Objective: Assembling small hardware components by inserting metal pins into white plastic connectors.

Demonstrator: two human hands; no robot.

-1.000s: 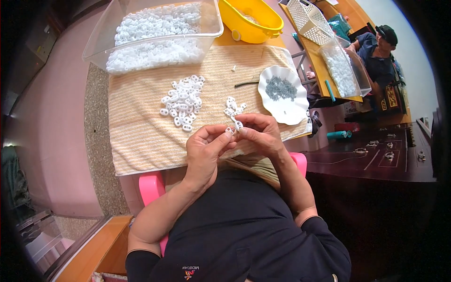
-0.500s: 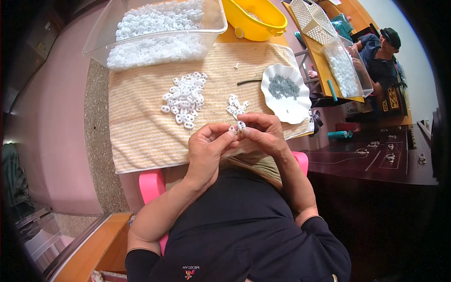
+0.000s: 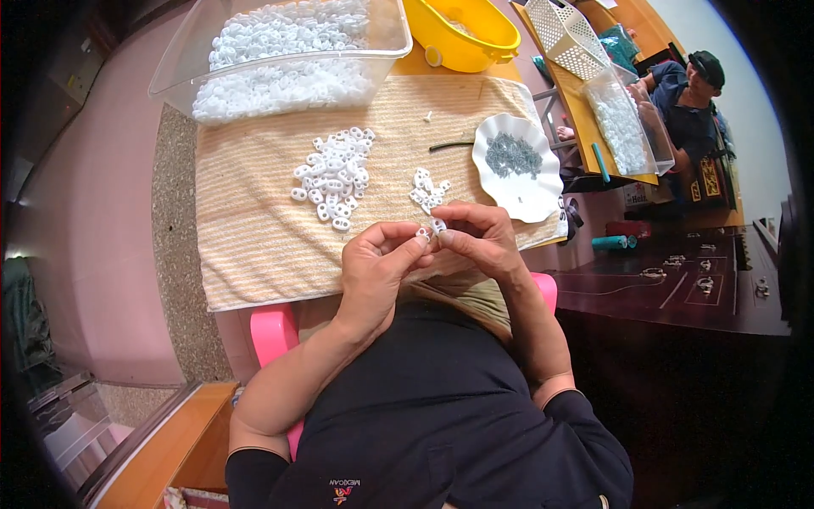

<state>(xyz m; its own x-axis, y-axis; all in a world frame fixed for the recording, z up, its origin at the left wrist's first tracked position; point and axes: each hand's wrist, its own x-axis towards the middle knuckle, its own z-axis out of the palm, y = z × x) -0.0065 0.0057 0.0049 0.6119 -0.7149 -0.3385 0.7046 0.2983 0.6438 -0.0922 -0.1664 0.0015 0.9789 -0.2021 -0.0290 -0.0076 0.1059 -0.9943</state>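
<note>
Between thumb and fingertips, my left hand [image 3: 377,259] pinches a small white plastic piece [image 3: 422,232]. My right hand [image 3: 482,242] pinches another white two-holed plastic piece [image 3: 438,226] right beside it; whether the two touch, I cannot tell. Just beyond my fingers lies a small group of white pieces [image 3: 428,188]. A larger pile of white two-holed oval pieces [image 3: 335,174] is spread to the left on the striped towel [image 3: 254,212]. To the right, a white wavy-rimmed plate [image 3: 527,202] holds a heap of tiny grey-clear parts [image 3: 513,157].
A clear bin [image 3: 280,85] full of white pieces and a yellow tub [image 3: 475,51] stand at the far edge. A black stick [image 3: 451,146] lies by the plate. Pink chair arms [image 3: 274,332] flank me. At another table on the right sits a person [image 3: 687,102] with a clear bin [image 3: 623,127].
Both hands stay together over the near part of the towel, with only slight shifts of the fingertips and held pieces. The piles look the same.
</note>
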